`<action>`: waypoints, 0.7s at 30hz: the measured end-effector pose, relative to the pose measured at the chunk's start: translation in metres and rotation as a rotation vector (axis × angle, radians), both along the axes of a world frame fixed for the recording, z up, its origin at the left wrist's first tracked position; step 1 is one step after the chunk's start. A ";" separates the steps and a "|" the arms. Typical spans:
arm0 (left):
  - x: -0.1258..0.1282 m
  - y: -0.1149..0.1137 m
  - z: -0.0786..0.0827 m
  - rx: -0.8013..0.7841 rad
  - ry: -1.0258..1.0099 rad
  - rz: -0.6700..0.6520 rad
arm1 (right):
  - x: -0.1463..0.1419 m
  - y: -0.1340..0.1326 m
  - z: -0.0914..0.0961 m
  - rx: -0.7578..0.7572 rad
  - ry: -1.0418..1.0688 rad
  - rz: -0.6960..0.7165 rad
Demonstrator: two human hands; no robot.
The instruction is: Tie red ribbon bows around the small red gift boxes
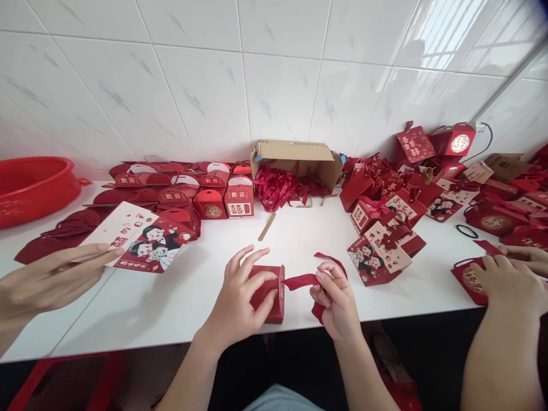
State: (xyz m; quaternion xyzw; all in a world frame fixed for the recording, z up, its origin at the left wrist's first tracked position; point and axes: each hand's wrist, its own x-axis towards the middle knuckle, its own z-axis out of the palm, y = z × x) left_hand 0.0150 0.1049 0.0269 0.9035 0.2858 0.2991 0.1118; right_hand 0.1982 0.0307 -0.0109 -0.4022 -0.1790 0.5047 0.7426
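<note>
A small red gift box [269, 311] lies on the table in front of me. My left hand [242, 291] is curled over it from the left, thumb and index finger bent in against its top, the other fingers raised. A red ribbon [302, 281] runs out from the box's right edge. Its other end is pinched between the thumb and fingers of my right hand [336, 297], with a loose tail curling above and another hanging below. Part of the box is hidden behind my left hand.
Another person's hand [60, 279] holds a printed box [141, 240] at left; a co-worker's hands [514, 279] handle a red box at right. Rows of boxes [209, 205] and a carton [295, 151] of ribbons stand by the wall. Finished-looking boxes [381, 251] crowd the right.
</note>
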 end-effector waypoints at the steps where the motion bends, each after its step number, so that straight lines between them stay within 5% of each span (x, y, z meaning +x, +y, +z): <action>1: 0.001 0.000 0.000 0.002 -0.004 0.000 | -0.001 0.000 0.000 0.001 0.000 -0.006; 12: 0.004 0.002 -0.005 -0.030 -0.038 0.019 | -0.010 0.002 -0.010 0.015 -0.108 0.005; 17: -0.004 0.007 -0.002 -0.088 -0.126 0.051 | -0.005 0.001 -0.011 -0.027 -0.520 0.025; 21: -0.015 0.009 0.009 -0.103 -0.316 0.084 | -0.003 0.007 0.009 0.032 -0.860 0.097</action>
